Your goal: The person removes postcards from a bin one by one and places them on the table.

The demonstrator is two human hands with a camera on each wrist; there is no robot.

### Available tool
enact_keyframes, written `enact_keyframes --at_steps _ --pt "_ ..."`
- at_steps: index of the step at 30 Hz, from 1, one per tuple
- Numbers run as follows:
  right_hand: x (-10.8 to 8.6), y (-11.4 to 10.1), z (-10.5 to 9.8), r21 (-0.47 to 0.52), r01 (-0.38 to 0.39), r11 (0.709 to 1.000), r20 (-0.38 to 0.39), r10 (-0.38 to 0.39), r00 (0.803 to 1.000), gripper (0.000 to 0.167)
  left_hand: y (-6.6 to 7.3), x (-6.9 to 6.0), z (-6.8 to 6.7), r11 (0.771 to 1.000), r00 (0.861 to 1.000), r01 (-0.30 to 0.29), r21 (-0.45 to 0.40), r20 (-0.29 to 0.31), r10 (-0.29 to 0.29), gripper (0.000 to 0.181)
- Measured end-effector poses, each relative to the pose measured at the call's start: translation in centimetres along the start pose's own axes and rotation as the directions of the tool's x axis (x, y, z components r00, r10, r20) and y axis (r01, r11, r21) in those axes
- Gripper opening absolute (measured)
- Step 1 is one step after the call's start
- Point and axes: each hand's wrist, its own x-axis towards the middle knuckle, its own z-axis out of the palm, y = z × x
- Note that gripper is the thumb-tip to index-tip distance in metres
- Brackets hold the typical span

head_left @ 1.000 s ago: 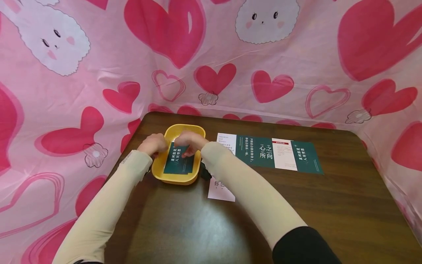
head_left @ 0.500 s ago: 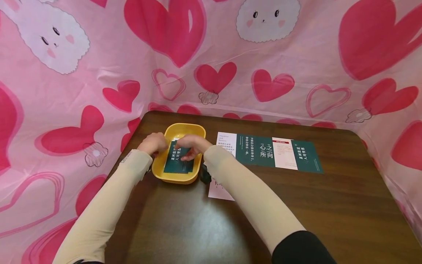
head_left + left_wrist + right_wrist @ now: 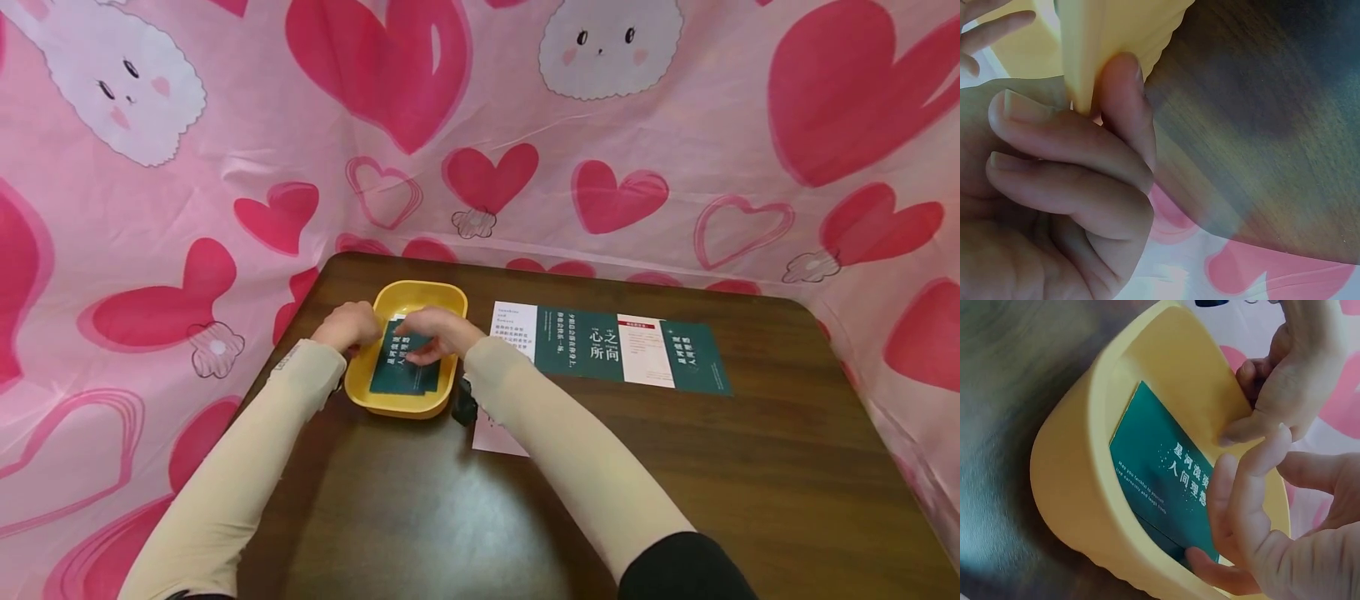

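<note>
There's a yellow tub (image 3: 397,406) on this brown wooden table (image 3: 712,483). Right of it lie a row of printed cards (image 3: 561,342) and a pink card (image 3: 497,437).

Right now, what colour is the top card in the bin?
Dark green with white lettering: the top card, clearest from the right wrist.

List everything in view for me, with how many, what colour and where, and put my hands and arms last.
Table: one, dark brown, in front of the person.
Printed cloth: count unclear, pink with hearts and rabbit faces, around the table.
Bin: one, yellow, table's left side.
Inner cards: at least two, green, inside the bin.
Row's green cards: at least two, right of the bin.
White cards: two, same row.
Pink card: one, nearer than the row, partly hidden.
Small item: one, black, beside the bin, unidentified.
Left hand: one, gripping the bin's rim.
Right hand: one, at the inner cards.
Sleeves: two, cream, on both forearms.
</note>
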Motion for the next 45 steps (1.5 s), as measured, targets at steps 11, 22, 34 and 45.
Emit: enact_keyframes --at_steps 11,22,34,45 --pt "1.2 0.9 -0.5 0.29 0.008 0.957 -0.004 -0.007 1.0 0.047 0.2 -0.4 0.0 1.0 1.0 0.008 0.023 -0.016 -0.008 0.038" --pt "0.8 0.5 -1.2 0.328 -0.041 0.944 0.001 0.043 0.999 0.051 0.5 -0.4 -0.1 0.999 1.0 0.014 0.039 -0.006 -0.014 0.039" --pt "-0.1 1.2 1.0 -0.409 0.196 0.891 -0.188 -0.293 0.938 0.016 0.5 0.1 0.0 0.996 1.0 -0.009 0.086 -0.007 0.009 0.027" --pt "-0.2 1.7 1.4 -0.434 0.199 0.879 -0.202 -0.31 0.929 0.009 0.4 0.3 0.1 0.997 1.0 0.012 0.072 -0.007 -0.012 0.029"
